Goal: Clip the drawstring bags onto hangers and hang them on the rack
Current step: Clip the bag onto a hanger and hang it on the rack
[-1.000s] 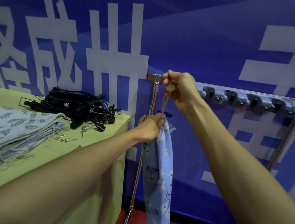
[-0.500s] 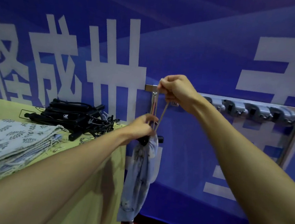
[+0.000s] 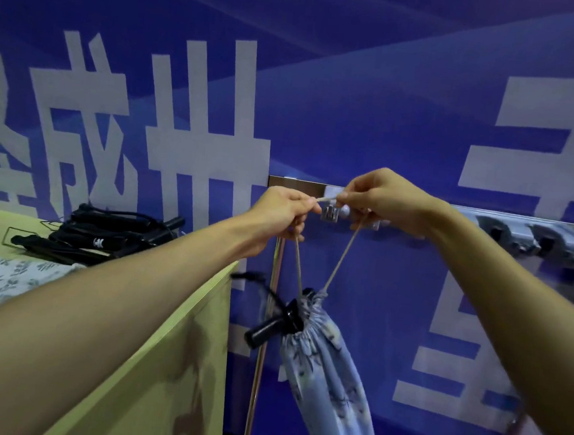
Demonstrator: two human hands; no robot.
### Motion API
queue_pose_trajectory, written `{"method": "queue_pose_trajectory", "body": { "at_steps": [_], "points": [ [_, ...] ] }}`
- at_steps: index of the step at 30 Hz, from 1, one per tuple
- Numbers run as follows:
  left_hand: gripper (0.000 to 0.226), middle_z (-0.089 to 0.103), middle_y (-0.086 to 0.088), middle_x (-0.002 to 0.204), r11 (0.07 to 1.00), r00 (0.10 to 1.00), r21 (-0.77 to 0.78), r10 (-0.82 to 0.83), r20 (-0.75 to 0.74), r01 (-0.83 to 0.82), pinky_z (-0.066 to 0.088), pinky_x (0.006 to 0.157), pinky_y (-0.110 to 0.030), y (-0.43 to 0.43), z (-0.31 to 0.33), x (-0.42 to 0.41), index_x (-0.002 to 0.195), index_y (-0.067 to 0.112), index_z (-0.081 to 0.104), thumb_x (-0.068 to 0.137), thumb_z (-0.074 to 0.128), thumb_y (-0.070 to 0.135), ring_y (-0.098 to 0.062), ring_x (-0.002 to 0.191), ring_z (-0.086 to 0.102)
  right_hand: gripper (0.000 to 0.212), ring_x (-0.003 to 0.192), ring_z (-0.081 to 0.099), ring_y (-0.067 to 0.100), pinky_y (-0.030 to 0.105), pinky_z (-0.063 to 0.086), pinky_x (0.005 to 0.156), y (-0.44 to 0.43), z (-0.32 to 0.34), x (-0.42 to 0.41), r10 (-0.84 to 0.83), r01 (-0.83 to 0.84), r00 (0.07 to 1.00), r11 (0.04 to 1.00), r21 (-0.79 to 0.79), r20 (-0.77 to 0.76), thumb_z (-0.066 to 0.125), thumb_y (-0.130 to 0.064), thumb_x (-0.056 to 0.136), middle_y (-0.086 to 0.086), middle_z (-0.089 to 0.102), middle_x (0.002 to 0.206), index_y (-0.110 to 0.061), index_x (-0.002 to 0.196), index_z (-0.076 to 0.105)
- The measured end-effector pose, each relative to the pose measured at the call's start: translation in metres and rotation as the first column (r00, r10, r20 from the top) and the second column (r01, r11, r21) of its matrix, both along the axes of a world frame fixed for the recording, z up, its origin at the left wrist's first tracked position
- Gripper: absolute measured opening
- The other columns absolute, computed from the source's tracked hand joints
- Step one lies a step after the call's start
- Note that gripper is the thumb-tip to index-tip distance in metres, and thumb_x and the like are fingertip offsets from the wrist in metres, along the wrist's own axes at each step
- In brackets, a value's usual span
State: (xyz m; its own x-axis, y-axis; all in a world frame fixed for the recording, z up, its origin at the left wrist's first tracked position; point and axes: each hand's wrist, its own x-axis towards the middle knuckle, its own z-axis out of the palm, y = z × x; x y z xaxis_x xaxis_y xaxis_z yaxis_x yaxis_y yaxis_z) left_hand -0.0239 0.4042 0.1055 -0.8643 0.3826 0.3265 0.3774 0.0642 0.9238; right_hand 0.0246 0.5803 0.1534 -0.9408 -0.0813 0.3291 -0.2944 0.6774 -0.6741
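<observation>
Head view.
- Left hand point(image 3: 280, 213), right hand point(image 3: 383, 199): each pinches the beige drawstring point(image 3: 326, 198), taut between them at the rack rail point(image 3: 302, 184).
- Blue floral drawstring bag point(image 3: 322, 367): hangs below on its cord, black hanger point(image 3: 270, 326) at the gathered neck.
- Table point(image 3: 163, 379): spare hangers point(image 3: 105, 234), folded bags point(image 3: 6, 277).
</observation>
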Motion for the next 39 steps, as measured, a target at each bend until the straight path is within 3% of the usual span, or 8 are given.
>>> {"method": "queue_pose_trajectory", "body": {
  "at_steps": [3,7,10,16,22,31,36,39],
  "points": [
    [0.023,0.043,0.000,0.062,0.999,0.999,0.036,0.032,0.010,-0.033,0.052,0.054,-0.025,0.019,-0.005,-0.010,0.086,0.010,0.066,0.100,0.048,0.015,-0.010,0.050,0.041,0.018,0.037,0.052,0.005,0.013,0.041,0.038,0.011,0.002,-0.008,-0.054,0.054,0.999,0.998,0.030,-0.005,0.062,-0.011,0.092,0.011,0.056,0.060,0.005,0.085,0.067],
    [0.022,0.049,-0.003,0.062,0.989,0.994,0.100,0.109,0.016,-0.110,0.056,0.051,-0.025,0.032,-0.015,-0.031,0.092,0.004,0.067,0.100,0.050,0.015,-0.011,0.047,0.045,0.013,0.044,0.060,0.014,0.023,0.052,0.046,0.014,0.000,-0.036,-0.172,0.174,0.984,0.984,0.048,-0.052,0.070,-0.013,0.086,0.011,0.065,0.060,-0.004,0.077,0.072],
    [0.022,0.051,-0.005,0.063,0.975,0.983,0.119,0.185,0.015,-0.186,0.056,0.051,-0.027,0.041,-0.019,-0.048,0.088,0.004,0.067,0.099,0.051,0.015,-0.012,0.045,0.047,0.012,0.040,0.061,0.010,0.020,0.050,0.042,0.012,-0.009,-0.061,-0.278,0.287,0.952,0.956,0.061,-0.127,0.070,-0.011,0.085,0.008,0.066,0.057,-0.007,0.074,0.072],
    [0.021,0.057,-0.005,0.064,0.961,0.961,0.040,0.275,0.022,-0.275,0.057,0.055,-0.030,0.052,-0.027,-0.074,0.087,0.004,0.069,0.097,0.055,0.015,-0.017,0.048,0.052,0.008,0.062,0.070,0.030,0.043,0.061,0.064,0.013,-0.025,-0.100,-0.387,0.418,0.900,0.897,0.143,-0.202,0.068,-0.008,0.078,0.016,0.070,0.067,-0.006,0.071,0.070],
    [0.021,0.065,-0.008,0.074,0.978,0.979,-0.055,0.203,0.030,-0.201,0.059,0.066,-0.025,0.052,-0.047,-0.080,0.091,0.004,0.072,0.098,0.055,0.015,-0.020,0.068,0.065,0.009,0.065,0.073,0.021,0.040,0.061,0.072,0.018,-0.037,-0.103,-0.323,0.338,0.941,0.911,0.235,-0.102,0.067,-0.004,0.079,0.011,0.074,0.068,-0.008,0.072,0.068],
    [0.026,0.072,-0.011,0.101,0.964,0.996,-0.250,0.089,-0.005,-0.087,0.057,0.086,-0.032,0.049,-0.045,-0.066,0.104,0.006,0.069,0.100,0.044,0.007,-0.022,0.092,0.072,0.006,0.075,0.068,0.029,0.044,0.060,0.071,0.011,-0.032,-0.085,-0.323,0.367,0.930,0.838,0.404,-0.173,0.068,-0.008,0.075,0.013,0.071,0.078,-0.010,0.078,0.073],
    [0.026,0.071,-0.008,0.105,0.938,0.995,-0.330,0.104,-0.011,-0.102,0.054,0.080,-0.026,0.022,-0.037,-0.055,0.109,0.009,0.068,0.101,0.044,0.013,-0.018,0.094,0.070,0.019,0.079,0.063,0.037,0.043,0.055,0.067,-0.005,-0.029,-0.058,-0.338,0.471,0.875,0.763,0.444,-0.346,0.054,-0.008,0.080,0.015,0.068,0.087,-0.008,0.091,0.069],
    [0.021,0.071,-0.006,0.097,0.926,0.991,-0.354,0.129,-0.033,-0.132,0.052,0.068,-0.017,-0.007,-0.028,-0.044,0.102,0.012,0.068,0.099,0.048,0.012,-0.014,0.086,0.068,0.021,0.086,0.063,0.035,0.041,0.054,0.070,-0.026,-0.031,-0.049,-0.258,0.408,0.894,0.807,0.427,-0.366,0.052,-0.009,0.083,0.012,0.070,0.092,-0.013,0.095,0.069]
  ]
}}
